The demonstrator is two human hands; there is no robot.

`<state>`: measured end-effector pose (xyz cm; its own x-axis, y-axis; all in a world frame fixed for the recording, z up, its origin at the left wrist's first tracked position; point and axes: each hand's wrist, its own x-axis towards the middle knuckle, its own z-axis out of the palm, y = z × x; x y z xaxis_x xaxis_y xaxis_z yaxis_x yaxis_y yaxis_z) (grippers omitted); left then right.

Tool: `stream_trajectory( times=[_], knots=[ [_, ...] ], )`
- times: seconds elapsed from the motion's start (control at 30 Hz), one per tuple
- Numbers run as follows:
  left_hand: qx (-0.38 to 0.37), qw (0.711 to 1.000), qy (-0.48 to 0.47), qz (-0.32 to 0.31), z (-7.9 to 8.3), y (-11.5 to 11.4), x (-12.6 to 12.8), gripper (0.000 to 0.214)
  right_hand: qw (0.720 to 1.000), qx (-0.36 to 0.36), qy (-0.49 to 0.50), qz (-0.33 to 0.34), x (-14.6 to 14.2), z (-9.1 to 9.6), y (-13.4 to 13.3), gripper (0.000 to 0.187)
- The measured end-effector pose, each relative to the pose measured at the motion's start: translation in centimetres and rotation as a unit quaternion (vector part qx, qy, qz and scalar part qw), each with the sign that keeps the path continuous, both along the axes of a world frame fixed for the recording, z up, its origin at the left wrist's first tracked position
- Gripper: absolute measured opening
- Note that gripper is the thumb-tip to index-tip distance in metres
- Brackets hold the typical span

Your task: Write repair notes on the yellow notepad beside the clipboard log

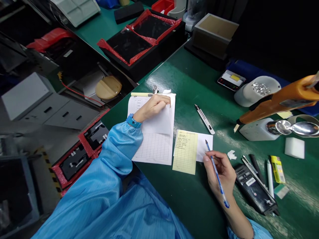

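Observation:
A clipboard's printed forms [154,149] lie on the green table, held at the top by a metal clip [155,89]. My left hand [156,105] is closed near that clip, gripping a raised paper sheet [159,122] whose top corner is crumpled. Between the thumb and fingers of my right hand [221,171] sits a blue pen [218,177], its tip pointing away from me. Beside the forms are a yellow written slip [185,159] and a white paper [204,146] partly under it. A utility knife [204,119] rests just beyond them.
On the right are a black handheld device [255,189], a yellow box [277,169], an orange glue gun [281,98], a white bottle [258,129] and a white cup [258,89]. Black trays with red wrap [142,36] stand at the back. A stool [108,87] is at left.

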<state>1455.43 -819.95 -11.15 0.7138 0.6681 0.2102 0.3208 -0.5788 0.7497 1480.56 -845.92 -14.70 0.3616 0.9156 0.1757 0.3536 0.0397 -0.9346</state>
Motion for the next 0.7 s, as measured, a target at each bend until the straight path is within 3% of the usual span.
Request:
stream_trajectory(
  times=[0.47,0.7],
  knots=[
    [0.007,1.0,0.004,0.007,-0.13,-0.06,-0.06,0.023,1.0,0.007,0.003,0.01,-0.05,0.53,0.36,0.019],
    [0.002,1.0,0.004,0.0,-0.01,-0.04,0.04,0.024,0.999,0.03,-0.001,0.02,-0.08,0.09,0.22,0.007]
  ],
)
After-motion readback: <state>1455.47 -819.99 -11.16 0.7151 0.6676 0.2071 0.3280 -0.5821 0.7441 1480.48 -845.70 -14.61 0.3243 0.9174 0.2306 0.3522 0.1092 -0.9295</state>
